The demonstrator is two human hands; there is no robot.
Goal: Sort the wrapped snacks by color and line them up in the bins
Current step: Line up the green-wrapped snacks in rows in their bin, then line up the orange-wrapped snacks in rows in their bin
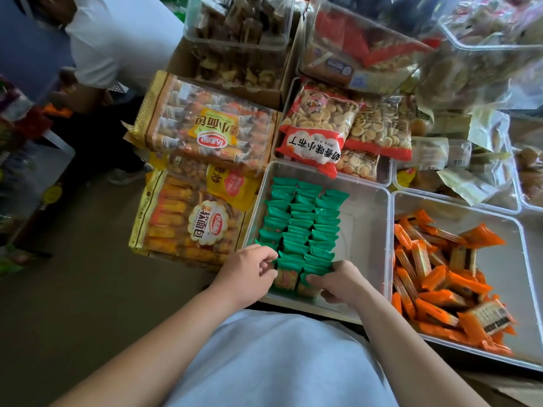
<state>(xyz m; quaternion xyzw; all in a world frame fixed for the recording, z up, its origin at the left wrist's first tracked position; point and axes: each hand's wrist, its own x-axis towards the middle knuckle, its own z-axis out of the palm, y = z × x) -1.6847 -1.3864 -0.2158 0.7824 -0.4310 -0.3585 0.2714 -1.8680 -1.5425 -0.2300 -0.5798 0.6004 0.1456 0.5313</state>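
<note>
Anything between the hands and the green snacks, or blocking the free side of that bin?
Nothing visible. The left hand and right hand grip the nearest green wrapped snacks, and the right side of the clear bin lies bare beside the rows.

Wrapped green snacks (302, 224) stand on edge in three tight overlapping rows, filling the left half of a clear bin (367, 230). Wrapped orange snacks (435, 277) lie in a loose jumbled heap in the next bin (505, 259), just right.

The person wears a pale blue-grey garment (273, 362), with both forearms (176, 327) bare.
</note>
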